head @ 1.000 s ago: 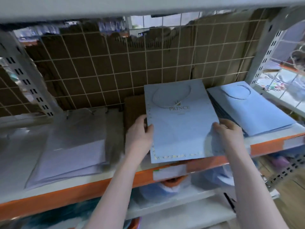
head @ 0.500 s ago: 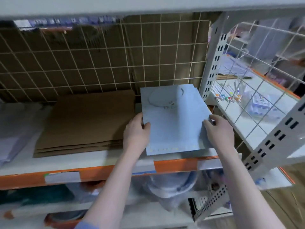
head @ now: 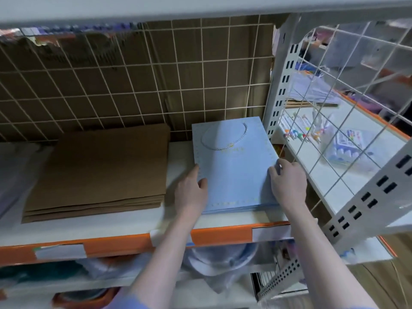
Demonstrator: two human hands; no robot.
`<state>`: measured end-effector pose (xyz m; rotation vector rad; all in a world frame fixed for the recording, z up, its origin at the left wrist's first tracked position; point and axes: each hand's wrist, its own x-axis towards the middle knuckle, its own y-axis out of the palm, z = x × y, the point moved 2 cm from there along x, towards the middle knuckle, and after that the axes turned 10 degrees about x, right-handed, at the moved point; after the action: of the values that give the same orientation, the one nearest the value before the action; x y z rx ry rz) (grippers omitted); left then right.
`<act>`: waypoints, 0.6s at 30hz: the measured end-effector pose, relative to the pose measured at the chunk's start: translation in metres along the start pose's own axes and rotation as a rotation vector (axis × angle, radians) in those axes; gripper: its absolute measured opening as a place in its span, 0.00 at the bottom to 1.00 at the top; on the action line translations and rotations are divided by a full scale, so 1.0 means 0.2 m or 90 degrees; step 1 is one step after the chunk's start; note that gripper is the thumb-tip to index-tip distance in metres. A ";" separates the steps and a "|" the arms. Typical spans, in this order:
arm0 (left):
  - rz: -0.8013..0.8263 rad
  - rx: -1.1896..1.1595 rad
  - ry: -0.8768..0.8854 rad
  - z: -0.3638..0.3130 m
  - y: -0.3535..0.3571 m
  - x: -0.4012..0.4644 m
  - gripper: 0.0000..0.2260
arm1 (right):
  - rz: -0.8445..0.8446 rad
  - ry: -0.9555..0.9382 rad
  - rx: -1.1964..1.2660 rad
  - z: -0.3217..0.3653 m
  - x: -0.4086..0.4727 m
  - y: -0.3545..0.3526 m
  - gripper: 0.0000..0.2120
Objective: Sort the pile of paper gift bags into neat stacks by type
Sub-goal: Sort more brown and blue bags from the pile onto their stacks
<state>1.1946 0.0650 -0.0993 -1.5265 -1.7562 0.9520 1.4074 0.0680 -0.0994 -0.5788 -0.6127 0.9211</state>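
Observation:
A light blue gift bag [head: 234,166] with a rope handle and gold print lies flat on top of a stack of the same blue bags at the right end of the white shelf [head: 133,221]. My left hand [head: 191,192] holds the top bag's left edge, thumb on its face. My right hand [head: 287,181] grips its right edge, fingers curled over the side. To the left lies a squared stack of brown kraft bags [head: 100,170]. A blurred pale bag [head: 13,175] shows at the far left.
A wire grid [head: 133,85] backed by cardboard closes the shelf's rear. A white perforated upright [head: 278,90] stands just right of the blue stack. Beyond a side grid, another shelf holds markers [head: 298,132] and a packet [head: 347,148]. An orange beam [head: 223,237] edges the shelf front.
The blue bag has come down flat onto the blue stack by the upright, both hands still at its edges. The view has moved closer.

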 end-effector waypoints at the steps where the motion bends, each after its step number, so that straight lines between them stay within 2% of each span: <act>1: -0.004 0.000 -0.003 0.00 0.01 0.00 0.22 | -0.004 -0.006 -0.008 -0.01 0.00 0.00 0.12; 9: -0.001 0.044 0.019 -0.03 0.08 -0.01 0.23 | 0.032 0.024 0.026 -0.04 -0.01 -0.02 0.14; 15: -0.061 0.169 0.088 -0.07 0.03 -0.03 0.21 | -0.012 -0.078 -0.069 0.00 -0.06 -0.06 0.16; 18: -0.110 0.206 0.099 -0.05 -0.03 -0.07 0.21 | 0.032 -0.127 -0.124 0.05 -0.11 -0.04 0.17</act>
<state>1.2016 0.0514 -0.0876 -1.1902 -1.5118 0.9491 1.3947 0.0469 -0.0921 -0.6834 -0.8784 0.9796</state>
